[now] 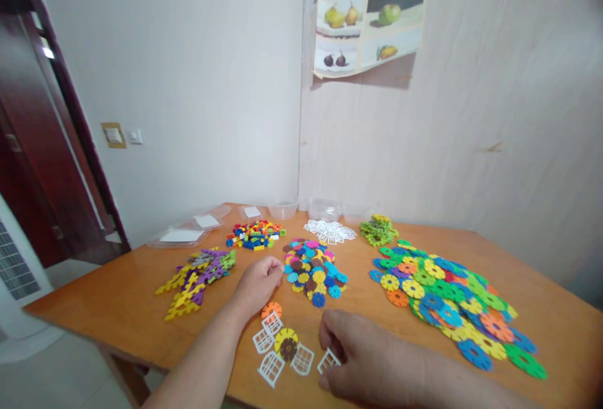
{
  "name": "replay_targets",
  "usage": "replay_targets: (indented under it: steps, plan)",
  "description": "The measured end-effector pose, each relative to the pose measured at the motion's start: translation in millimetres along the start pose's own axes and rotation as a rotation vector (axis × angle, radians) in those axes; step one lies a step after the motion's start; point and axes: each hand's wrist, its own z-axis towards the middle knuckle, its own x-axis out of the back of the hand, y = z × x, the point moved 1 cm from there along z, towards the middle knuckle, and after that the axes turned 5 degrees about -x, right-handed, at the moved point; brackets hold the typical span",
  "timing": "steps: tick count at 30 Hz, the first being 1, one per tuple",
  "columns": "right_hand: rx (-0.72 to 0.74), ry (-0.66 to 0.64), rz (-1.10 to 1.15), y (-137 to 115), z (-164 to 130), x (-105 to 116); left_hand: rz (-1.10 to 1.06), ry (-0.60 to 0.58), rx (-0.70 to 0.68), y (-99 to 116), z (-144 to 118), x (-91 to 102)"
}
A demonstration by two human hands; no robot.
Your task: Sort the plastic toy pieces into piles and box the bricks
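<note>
On the near side of the table (358, 289), a white frame (328, 359), pinched by the right hand (367, 352), could be dropped if loosely gripped, while the left hand (257, 283) is curled, any contents hidden.

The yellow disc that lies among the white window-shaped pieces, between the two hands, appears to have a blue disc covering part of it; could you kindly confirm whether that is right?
Not quite: the disc covering part of the yellow disc is a brown disc, not blue, as the head view shows. The rest stands: it lies among the white window-shaped pieces, between the left hand and right hand.
</note>
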Motion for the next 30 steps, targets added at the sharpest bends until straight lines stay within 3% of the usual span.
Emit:
replay_targets:
  steps: [5, 7, 11, 14, 17, 20, 24, 27, 30]
  plan:
    - [-0.056, -0.204, 0.415, 22, 31, 4, 0.002, 0.006, 0.013, -2, 1, -0.2]
    - [-0.036, -0.1, 0.534, 28, 54, 24, 0.002, 0.001, 0.018, -2, 1, 0.0]
    - [-0.077, 0.265, 0.932, 37, 95, 77, 0.002, -0.003, 0.017, 1, 0, 1.2]
    - [-0.104, 0.474, 1.096, 43, 105, 95, 0.005, 0.001, 0.022, 1, 0, 1.8]
    - [-0.088, 0.401, 0.967, 42, 96, 81, 0.001, 0.004, 0.022, -1, 0, 1.2]
    - [-0.04, 0.262, 0.645, 31, 75, 52, -0.006, -0.001, 0.005, -3, 0, -0.1]
    - [0.07, 0.177, 0.289, 7, 44, 19, -0.015, -0.007, -0.006, -1, 0, -0.3]
    - [0.169, 0.069, 0.101, -9, 26, 3, 0.0, -0.008, -0.005, 2, -1, 0.1]
    - [0.211, 0.063, -0.036, -22, 16, -7, 0.007, -0.003, 0.001, 2, -1, -0.4]
